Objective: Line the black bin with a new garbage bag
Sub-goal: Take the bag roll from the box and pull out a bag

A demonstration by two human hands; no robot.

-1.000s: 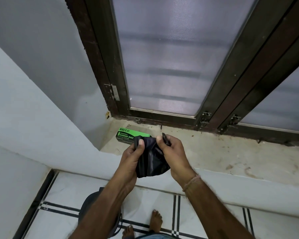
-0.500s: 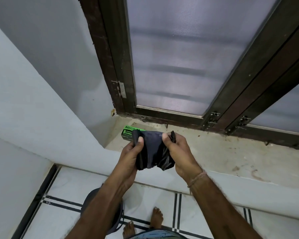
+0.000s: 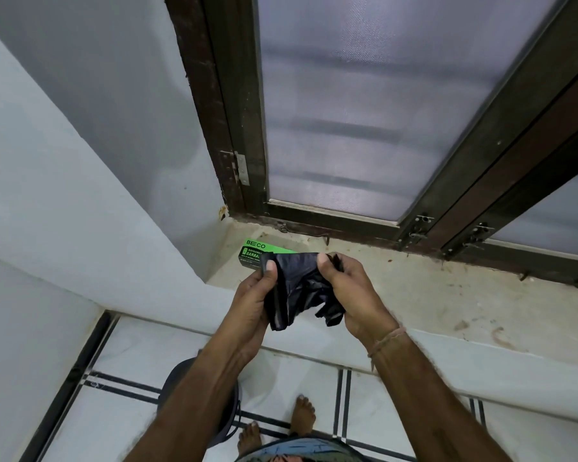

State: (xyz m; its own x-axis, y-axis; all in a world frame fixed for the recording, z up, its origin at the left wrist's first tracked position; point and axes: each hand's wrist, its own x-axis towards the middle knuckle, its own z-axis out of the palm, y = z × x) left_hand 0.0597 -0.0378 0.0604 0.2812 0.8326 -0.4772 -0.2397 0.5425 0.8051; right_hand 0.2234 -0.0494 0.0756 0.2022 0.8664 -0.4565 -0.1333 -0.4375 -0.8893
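A crumpled black garbage bag (image 3: 297, 285) hangs between both hands above the window ledge. My left hand (image 3: 254, 295) pinches its left edge with thumb on top. My right hand (image 3: 351, 295) grips its right side, with a fold hanging below the palm. Behind the bag lies the green and black garbage bag box (image 3: 256, 251), partly hidden by the bag. The black bin (image 3: 177, 381) stands on the floor below, mostly covered by my left forearm.
The stained stone ledge (image 3: 431, 295) runs along a dark wooden window frame (image 3: 234, 128) with frosted panes. White walls close in on the left. White floor tiles (image 3: 301, 378) with black lines lie below, and my bare feet (image 3: 302, 416) stand beside the bin.
My hands have pulled a little further apart, so the bag is spread wider and a fold now hangs under my right hand. The view has shifted slightly to the right.
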